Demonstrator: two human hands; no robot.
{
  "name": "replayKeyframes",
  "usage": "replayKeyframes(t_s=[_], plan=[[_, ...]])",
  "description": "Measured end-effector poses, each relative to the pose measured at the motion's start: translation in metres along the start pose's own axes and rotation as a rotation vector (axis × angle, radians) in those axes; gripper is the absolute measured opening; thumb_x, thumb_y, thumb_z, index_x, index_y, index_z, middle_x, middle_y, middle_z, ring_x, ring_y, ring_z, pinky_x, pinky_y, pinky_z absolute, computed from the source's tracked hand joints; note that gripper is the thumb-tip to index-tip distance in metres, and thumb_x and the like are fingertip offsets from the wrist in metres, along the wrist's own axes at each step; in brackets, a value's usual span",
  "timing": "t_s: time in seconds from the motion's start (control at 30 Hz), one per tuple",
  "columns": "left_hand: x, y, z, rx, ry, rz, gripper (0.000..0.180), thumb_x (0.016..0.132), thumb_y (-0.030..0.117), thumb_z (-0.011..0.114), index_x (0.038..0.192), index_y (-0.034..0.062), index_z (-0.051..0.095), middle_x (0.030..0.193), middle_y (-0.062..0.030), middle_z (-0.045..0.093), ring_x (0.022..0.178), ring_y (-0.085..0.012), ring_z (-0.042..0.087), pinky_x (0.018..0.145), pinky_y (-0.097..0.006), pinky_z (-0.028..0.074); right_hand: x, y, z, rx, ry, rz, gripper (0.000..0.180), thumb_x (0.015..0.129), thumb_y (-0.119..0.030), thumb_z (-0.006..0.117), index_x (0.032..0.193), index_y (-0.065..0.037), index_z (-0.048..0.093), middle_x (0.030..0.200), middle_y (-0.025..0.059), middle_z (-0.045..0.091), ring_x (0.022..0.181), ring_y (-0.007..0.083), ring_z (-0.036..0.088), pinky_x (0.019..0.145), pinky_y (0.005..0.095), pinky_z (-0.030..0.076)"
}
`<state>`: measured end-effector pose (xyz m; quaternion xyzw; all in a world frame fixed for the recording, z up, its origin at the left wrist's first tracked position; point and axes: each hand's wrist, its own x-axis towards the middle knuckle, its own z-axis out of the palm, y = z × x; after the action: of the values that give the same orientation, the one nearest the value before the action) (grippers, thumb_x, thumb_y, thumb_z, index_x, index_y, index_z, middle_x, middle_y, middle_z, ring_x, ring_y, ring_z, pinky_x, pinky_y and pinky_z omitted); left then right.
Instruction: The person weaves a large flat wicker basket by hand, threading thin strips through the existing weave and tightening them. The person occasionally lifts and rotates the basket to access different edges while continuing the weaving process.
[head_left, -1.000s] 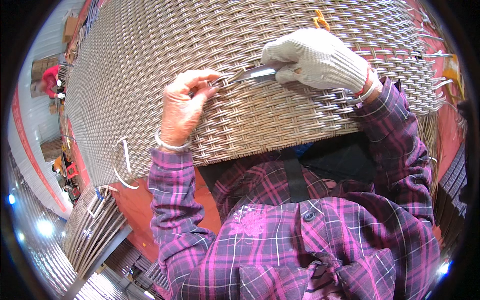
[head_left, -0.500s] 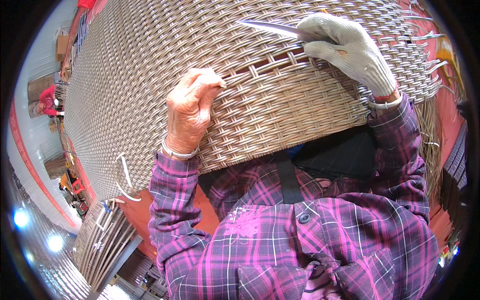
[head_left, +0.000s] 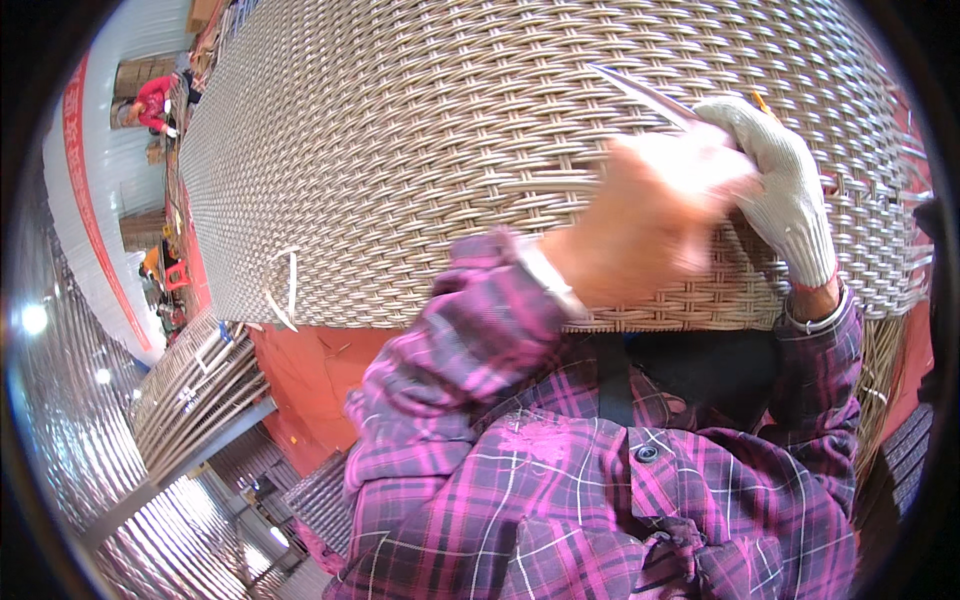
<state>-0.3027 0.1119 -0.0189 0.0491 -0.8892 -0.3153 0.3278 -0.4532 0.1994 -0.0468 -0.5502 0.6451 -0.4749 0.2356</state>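
A large panel of woven brown-grey wicker strands (head_left: 420,150) spreads in front of me. My right hand (head_left: 785,175), in a white knitted glove, is closed around a pointed metal knife (head_left: 640,92) whose blade slants up to the left above the weave. A bit of yellow shows beyond the glove, perhaps the knife's handle. My bare left hand (head_left: 640,220) is smeared by motion and crosses in front of the weave, its fingers close to the glove and the base of the blade. Whether its fingers hold anything, or touch the glove, I cannot tell.
A white strip (head_left: 292,285) hangs at the panel's left near edge. Bundled strands (head_left: 880,375) hang at the right. At the lower left stands a stack of woven frames (head_left: 190,400). Another person in red (head_left: 152,103) bends over work at the far left.
My left hand has moved right, from the open row in the weave to the gloved right hand. The view has shifted, and the right hand with the knife sits lower and farther right.
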Motion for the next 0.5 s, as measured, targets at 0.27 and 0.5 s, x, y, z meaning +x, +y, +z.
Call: replayKeyframes(t_s=[0.27,0.5], plan=[[0.076,0.096,0.071,-0.633,-0.035,0.164,0.015,0.071,0.01,0.061,0.085,0.0035,0.062,0.079,-0.0127,0.06,0.068,-0.0264,0.058,0.059,-0.041,0.047,0.005,0.005,-0.013,-0.155,-0.051,0.211,0.034,0.078,-0.007,0.074,0.11,0.0,0.065,0.085,0.0051,0.065,0.076,0.0109,0.059,0.071,0.026,0.048],[0.086,0.081,0.013,-0.54,0.146,0.099,0.014,0.086,0.01,0.058,0.098,0.0033,0.062,0.084,-0.01,0.063,0.064,-0.0165,0.055,0.058,-0.034,0.047,0.0,-0.008,-0.001,0.624,-0.073,0.262,0.037,0.089,-0.035,0.065,0.092,0.002,0.065,0.08,0.0073,0.064,0.073,0.0194,0.059,0.07,0.0324,0.049]])
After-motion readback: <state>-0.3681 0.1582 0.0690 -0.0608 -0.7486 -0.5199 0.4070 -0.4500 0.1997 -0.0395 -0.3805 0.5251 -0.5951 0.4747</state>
